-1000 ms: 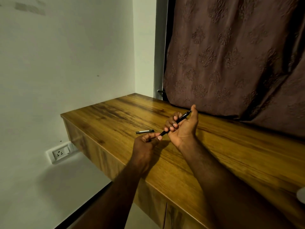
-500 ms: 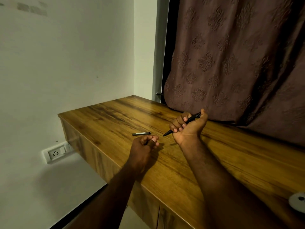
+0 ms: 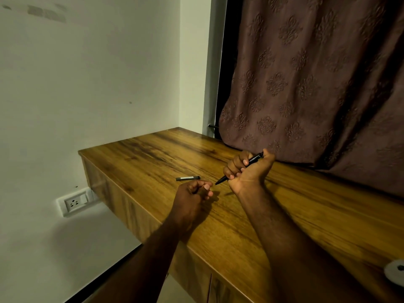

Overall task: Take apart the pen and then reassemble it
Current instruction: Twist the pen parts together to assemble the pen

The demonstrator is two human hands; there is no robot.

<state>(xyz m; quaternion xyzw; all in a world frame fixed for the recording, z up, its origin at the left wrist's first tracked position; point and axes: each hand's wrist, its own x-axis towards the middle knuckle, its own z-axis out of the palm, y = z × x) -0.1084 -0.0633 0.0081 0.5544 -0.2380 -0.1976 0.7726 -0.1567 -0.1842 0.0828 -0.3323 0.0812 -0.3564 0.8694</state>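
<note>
White rectangular wall socket (image 3: 74, 203), set low in the matt plaster wall left of and below the glossy, brown wood-grain counter (image 3: 153, 154), whose straight left edge and square near-left corner drop to a panelled front. Short, slim grey-and-black cylindrical pen piece (image 3: 188, 178), lying flat on the counter, with bare wood on its far and left sides. Left hand (image 3: 193, 199), just near of that piece and not touching it, fingers curled in with thumb against fingertips; whether it holds anything cannot be told. Slender black plastic pen body (image 3: 238, 168), tilted, pointed tip toward the left hand, clamped in the fist of the right hand (image 3: 248, 170), raised above the counter. Embossed brown fabric curtain (image 3: 317, 79), hanging in folds behind the counter. Round grey-white object (image 3: 394, 270), at the counter's right, cut by the frame edge.
</note>
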